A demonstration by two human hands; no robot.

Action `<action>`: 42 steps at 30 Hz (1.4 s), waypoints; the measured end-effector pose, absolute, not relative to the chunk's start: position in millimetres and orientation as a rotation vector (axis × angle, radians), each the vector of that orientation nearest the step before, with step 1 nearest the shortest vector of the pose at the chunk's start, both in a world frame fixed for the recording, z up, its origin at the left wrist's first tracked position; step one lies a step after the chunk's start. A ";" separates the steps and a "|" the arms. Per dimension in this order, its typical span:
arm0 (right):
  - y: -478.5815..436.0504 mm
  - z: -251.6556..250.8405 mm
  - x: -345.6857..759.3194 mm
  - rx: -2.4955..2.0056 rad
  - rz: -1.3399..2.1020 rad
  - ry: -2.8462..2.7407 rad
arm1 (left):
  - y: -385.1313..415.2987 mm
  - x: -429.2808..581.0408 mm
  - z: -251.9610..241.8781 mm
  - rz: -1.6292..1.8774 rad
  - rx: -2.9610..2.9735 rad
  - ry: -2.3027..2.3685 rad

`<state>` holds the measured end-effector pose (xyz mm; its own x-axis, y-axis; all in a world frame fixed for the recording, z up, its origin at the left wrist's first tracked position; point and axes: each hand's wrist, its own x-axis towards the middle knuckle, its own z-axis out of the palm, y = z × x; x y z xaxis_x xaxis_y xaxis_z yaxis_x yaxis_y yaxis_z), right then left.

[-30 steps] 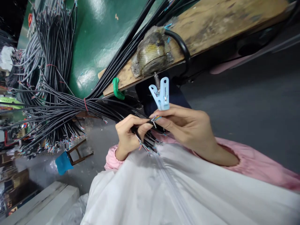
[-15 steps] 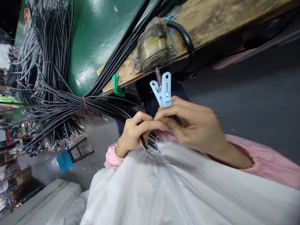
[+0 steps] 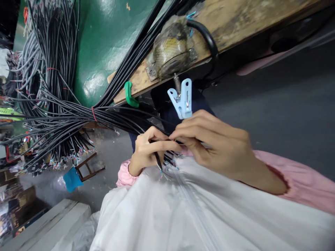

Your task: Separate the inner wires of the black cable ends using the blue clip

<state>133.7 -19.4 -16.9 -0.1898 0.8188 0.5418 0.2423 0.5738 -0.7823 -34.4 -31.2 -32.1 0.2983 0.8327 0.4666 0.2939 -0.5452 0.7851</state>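
My left hand (image 3: 151, 148) is closed round the end of a black cable (image 3: 157, 160), whose thin coloured wires (image 3: 164, 174) fan out over the pale cloth on my lap. Right beside it, my right hand (image 3: 209, 143) pinches with thumb and forefinger at the left fingertips; small wire ends show between them. A light-blue clip (image 3: 183, 99) stands just above my right hand, next to a metal tip (image 3: 177, 83). The bundle of black cables (image 3: 117, 118), tied with a red band (image 3: 94, 114), runs in behind my left hand.
A wooden board (image 3: 235, 24) carries a motor-like unit wrapped in yellowed film (image 3: 171, 50). A green hook (image 3: 129, 94) sits on its edge. More cable bundles (image 3: 56, 42) lie on the green table (image 3: 91, 59). A blue stool (image 3: 72, 179) stands at the lower left.
My right hand has shifted slightly right and down, opening a small gap below the clip. My left fingers have straightened a little, and thin wires now show between both hands.
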 end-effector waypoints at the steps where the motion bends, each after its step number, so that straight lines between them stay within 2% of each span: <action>1: -20.6 -16.6 132.5 -0.920 0.616 -1.737 | -31.3 -32.7 -32.2 1.226 1.988 0.999; 4: -22.6 -19.8 130.1 -0.982 0.542 -1.713 | -31.6 -28.2 -31.8 1.270 1.990 1.014; 16: -15.9 -20.5 138.7 -0.910 0.760 -1.639 | -28.6 -18.7 -12.9 1.352 1.949 1.119; 19: -12.2 -22.4 143.0 -0.916 0.930 -1.555 | -29.8 -12.9 -9.4 1.376 1.952 1.187; 24: 13.6 -25.5 146.3 -0.987 1.445 -1.151 | -32.9 5.9 -1.1 1.504 1.945 1.348; 28: 40.0 -22.0 131.2 -0.797 1.792 -0.858 | -29.5 25.1 0.9 1.666 1.972 1.502; 34: 50.2 -21.1 121.1 -0.674 1.887 -0.828 | -21.3 35.9 -5.1 1.738 2.039 1.684; 42: 46.1 -30.2 123.5 -0.579 1.996 -0.867 | -17.4 34.2 -7.2 1.698 2.083 1.661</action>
<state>123.5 46.1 -30.2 -0.5219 0.8499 -0.0724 -0.5272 -0.3882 -0.7559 34.2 -17.4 -7.2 -0.1304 0.6842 0.7176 0.7023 -0.4471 0.5539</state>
